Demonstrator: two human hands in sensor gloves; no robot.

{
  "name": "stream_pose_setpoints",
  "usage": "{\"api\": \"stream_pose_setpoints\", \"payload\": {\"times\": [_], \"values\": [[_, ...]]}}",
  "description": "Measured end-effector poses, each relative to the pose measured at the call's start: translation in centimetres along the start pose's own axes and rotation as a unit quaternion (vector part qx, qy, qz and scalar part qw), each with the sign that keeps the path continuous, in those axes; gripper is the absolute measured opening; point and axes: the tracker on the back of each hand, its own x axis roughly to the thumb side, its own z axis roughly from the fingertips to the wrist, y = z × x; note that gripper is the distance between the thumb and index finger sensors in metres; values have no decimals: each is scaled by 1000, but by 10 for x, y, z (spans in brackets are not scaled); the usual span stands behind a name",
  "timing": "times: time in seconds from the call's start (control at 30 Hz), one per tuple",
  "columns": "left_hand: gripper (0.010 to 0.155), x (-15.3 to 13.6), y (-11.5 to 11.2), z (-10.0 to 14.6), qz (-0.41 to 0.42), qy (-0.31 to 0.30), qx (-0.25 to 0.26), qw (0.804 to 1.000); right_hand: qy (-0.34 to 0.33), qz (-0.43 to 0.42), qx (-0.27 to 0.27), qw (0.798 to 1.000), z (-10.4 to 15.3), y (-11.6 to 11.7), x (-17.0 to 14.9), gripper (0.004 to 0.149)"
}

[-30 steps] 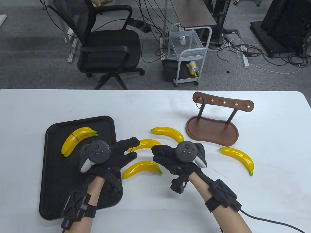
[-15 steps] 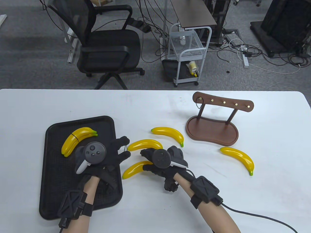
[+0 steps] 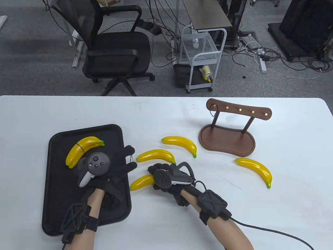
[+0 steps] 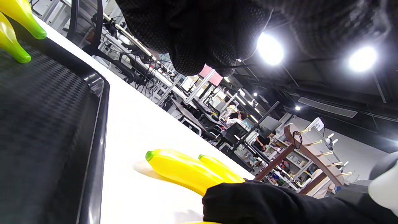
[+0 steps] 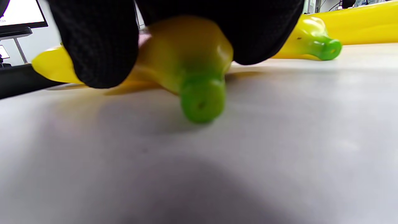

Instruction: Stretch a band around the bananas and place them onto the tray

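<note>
On a white desk [image 3: 166, 224], the right hand [image 3: 166, 179] has its grip clenched around the nearest banana [image 3: 139, 181], fingers [image 5: 99, 46] wrapped over its green-tipped end. The left hand [image 3: 111, 166], above the black tray's [image 3: 57, 187] right edge, holds a thin band [image 3: 132, 158] stretched between thumb and finger. A banded pair of bananas [image 3: 82, 149] lies on the tray; three loose bananas lie on the desk.

lab: cables [image 3: 262, 56], office chair [image 3: 114, 49]
</note>
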Motion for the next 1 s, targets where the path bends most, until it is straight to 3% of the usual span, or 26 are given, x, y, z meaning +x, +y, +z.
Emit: {"api": "stream_pose_setpoints", "payload": {"times": [0.47, 1.0], "values": [[74, -1, 2, 0, -2, 3, 1, 1000, -9, 3, -22, 1000, -6, -5, 1, 69], [73, -3, 3, 1, 1, 4, 4, 1000, 49, -5, -65, 997, -21, -57, -45, 70]]}}
